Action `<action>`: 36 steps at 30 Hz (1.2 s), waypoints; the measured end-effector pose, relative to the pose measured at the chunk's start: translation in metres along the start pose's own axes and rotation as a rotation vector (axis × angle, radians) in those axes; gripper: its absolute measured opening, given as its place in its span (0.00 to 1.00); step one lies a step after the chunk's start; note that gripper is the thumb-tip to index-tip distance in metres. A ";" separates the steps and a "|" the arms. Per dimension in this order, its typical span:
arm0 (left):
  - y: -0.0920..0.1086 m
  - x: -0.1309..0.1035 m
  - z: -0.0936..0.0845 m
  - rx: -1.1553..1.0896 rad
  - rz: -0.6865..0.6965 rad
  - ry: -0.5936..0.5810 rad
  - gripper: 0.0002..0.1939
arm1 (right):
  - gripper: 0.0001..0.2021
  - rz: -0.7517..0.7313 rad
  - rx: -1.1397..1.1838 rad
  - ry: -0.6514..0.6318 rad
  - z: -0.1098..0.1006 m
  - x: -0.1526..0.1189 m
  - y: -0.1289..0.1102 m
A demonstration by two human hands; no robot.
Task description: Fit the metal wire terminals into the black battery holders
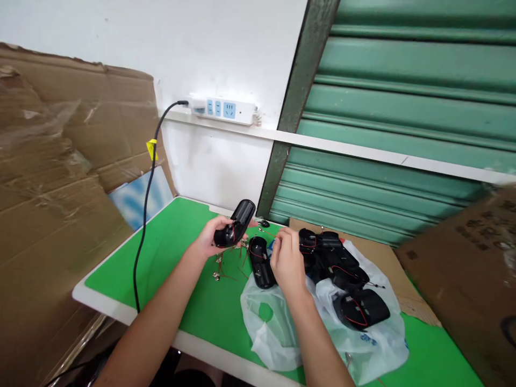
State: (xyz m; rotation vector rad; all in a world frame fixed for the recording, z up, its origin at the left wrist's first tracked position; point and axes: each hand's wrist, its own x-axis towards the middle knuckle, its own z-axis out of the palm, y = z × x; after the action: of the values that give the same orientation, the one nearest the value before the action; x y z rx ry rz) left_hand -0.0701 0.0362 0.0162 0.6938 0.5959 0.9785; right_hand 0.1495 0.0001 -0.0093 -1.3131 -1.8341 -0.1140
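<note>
My left hand (214, 236) holds a black curved plastic shell (241, 216) with a red wire in it, raised over the green tabletop (161, 242). My right hand (287, 258) is closed, its fingertips pinched on a thin red wire (266, 233) that stretches toward the left. Beside that hand, another black shell (262, 266) lies on the table. Small metal parts with reddish wires (217, 276) are scattered below the held shell. Several more black shells (365, 309) with red wires rest on a white plastic bag (274, 344) to the right.
A white power strip (229, 110) is fixed to the wall, and a black cable (145, 209) runs down from it across the table's left part. Cardboard (60, 188) stands at the left, a cardboard box (467, 269) at the right. Green shutters (403, 97) rise behind.
</note>
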 end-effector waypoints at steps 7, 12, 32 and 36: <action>-0.010 0.003 -0.011 0.194 -0.068 -0.132 0.24 | 0.13 -0.056 -0.014 -0.126 -0.007 0.003 0.006; -0.010 0.002 -0.012 0.267 -0.085 -0.144 0.23 | 0.13 -0.059 -0.021 -0.159 -0.013 0.005 0.005; -0.011 0.002 0.000 0.143 -0.168 -0.204 0.24 | 0.08 0.249 0.689 -0.005 -0.005 0.004 -0.006; -0.017 0.006 0.005 0.185 -0.184 -0.117 0.28 | 0.09 0.264 0.673 -0.002 -0.009 0.006 -0.002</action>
State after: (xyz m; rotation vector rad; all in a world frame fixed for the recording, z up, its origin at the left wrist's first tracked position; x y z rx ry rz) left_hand -0.0543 0.0342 0.0060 0.8388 0.6406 0.7130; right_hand 0.1527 -0.0007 0.0014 -1.0431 -1.4839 0.5961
